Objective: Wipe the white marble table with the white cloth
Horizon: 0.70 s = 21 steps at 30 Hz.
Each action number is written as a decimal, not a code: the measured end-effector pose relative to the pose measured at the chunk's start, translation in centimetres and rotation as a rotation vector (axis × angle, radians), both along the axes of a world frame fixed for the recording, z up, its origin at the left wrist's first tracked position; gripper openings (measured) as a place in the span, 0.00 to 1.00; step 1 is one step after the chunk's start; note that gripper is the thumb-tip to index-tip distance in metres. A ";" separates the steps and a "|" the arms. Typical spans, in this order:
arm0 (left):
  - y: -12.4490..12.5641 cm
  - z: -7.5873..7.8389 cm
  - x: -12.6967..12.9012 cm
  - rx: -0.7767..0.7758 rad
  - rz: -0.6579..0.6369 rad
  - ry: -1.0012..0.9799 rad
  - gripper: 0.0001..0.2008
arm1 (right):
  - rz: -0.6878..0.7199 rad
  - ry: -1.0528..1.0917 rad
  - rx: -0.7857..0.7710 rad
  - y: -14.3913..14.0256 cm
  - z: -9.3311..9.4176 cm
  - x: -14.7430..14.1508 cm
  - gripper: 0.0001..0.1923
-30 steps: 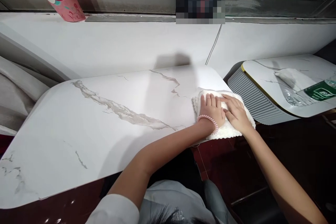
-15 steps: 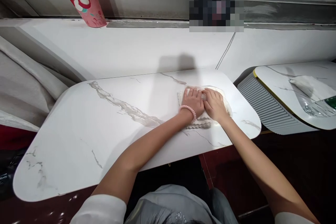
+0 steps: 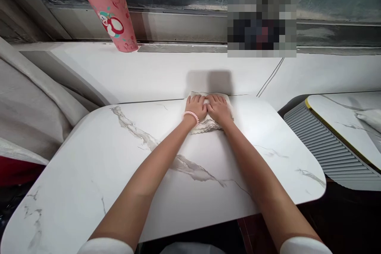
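Note:
Near the back edge of the white marble-patterned table (image 3: 119, 190), a cream cloth (image 3: 204, 127) with a wavy edge lies under both my hands. My left hand (image 3: 196, 108), with a pink coiled band at the wrist, presses on the cloth's left part, fingers laid out over it. Beside it my right hand (image 3: 219, 108) rests flat on the right part, fingers pointing at the wall. The two hands almost meet at the thumbs. Most of the cloth's middle is hidden beneath them.
A pink paper cup (image 3: 114, 20) with a straw stands on the window ledge at the back left. Left of the table hangs a pale curtain (image 3: 29, 99). A second marble-topped table (image 3: 336, 107) with a ribbed side stands at the right, carrying a white cloth-like item (image 3: 370, 118).
Both hands and the cloth have slid left and toward the table's back edge. The view has tilted up, showing the cup's rim; the bottle on the right table is out of view.

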<state>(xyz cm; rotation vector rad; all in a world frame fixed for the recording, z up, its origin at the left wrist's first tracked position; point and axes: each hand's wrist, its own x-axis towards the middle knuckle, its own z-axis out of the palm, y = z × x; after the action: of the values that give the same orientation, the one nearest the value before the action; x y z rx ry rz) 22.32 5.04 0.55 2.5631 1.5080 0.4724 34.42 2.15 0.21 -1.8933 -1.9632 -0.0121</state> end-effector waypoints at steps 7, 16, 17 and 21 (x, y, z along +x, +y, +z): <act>0.8 -0.2 -1.8 0.032 -0.003 0.011 0.23 | 0.009 0.020 0.056 0.8 -0.7 -1.7 0.20; -7.6 -1.1 -6.1 0.116 -0.073 0.072 0.24 | 0.044 -0.016 -0.018 -8.9 0.0 -5.4 0.23; -9.0 -1.3 -6.7 0.131 -0.092 0.072 0.24 | 0.047 -0.018 -0.021 -10.6 0.0 -5.9 0.23; -15.0 -1.8 -8.8 0.185 -0.146 0.076 0.24 | 0.066 -0.067 -0.031 -17.3 -0.2 -7.6 0.24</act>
<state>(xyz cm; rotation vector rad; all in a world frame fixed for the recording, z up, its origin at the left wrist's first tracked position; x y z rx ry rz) 13.51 -9.98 -1.26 2.8386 1.3442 0.5232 26.78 -15.13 0.02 -1.8687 -2.0810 -0.0263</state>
